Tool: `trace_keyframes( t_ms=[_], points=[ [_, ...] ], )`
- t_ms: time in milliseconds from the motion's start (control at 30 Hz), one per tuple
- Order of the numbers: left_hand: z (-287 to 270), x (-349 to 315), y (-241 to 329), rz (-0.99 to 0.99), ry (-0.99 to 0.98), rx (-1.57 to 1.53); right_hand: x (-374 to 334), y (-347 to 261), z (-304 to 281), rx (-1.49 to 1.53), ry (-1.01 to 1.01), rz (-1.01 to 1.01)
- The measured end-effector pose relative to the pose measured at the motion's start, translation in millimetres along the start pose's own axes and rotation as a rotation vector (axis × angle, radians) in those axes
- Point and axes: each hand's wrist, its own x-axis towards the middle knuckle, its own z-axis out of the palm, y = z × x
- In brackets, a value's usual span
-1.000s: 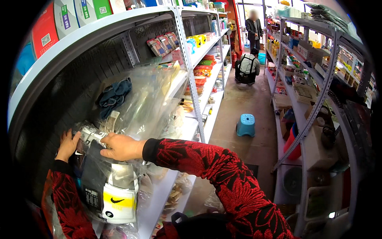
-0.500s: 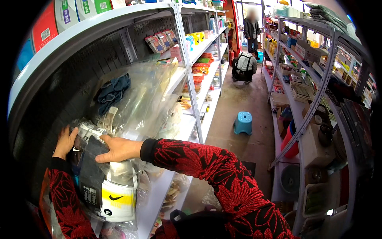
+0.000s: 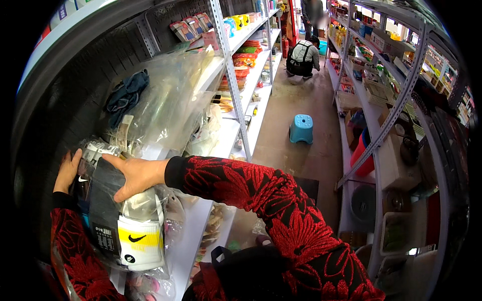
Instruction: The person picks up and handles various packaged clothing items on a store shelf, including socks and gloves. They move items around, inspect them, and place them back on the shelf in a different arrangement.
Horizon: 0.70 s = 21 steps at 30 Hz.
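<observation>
On the left, a clear plastic bag of socks [image 3: 140,246] leans at the shelf, with white pairs banded in yellow at its lower end. A dark grey sock pack [image 3: 103,210] with a printed label lies alongside the white pairs. My left hand [image 3: 67,171] grips the bag's far left side, thumb raised and other fingers partly hidden. From the right, my right hand [image 3: 139,175] clasps the upper part, thumb and forefinger spread over the plastic. Just beyond, blue denim cloth [image 3: 128,93] lies by a large crumpled clear plastic sheet [image 3: 168,108].
A metal shelf post [image 3: 228,75] stands right of the plastic sheet. Down the aisle are a blue stool [image 3: 302,129], a crouching person [image 3: 301,57] and a standing person [image 3: 312,17]. Loaded shelving [image 3: 376,145] lines the right side. Small bagged goods [image 3: 150,286] sit below the socks.
My view has tilted down, so the shelves, stool and people sit higher in the picture. Both hands stay on the bag of socks, which appears slightly farther left and up.
</observation>
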Motion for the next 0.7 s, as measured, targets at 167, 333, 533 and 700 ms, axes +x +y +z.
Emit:
trace_keyframes(
  t_ms=[167, 333, 533, 700],
  points=[
    [-6, -4, 7, -0.001, -0.051, -0.041, 1, 7, 2, -0.036, 0.02, -0.088],
    [-4, -1, 2, -0.003, -0.054, -0.028, 2, 9, 4, -0.123, 0.027, -0.102],
    [3, 10, -14, -0.011, 0.011, 0.02, 4, 13, 3, -0.155, -0.012, -0.115],
    [3, 13, -20, -0.017, -0.029, -0.039, 2, 13, 2, -0.183, -0.015, -0.119]
  ],
)
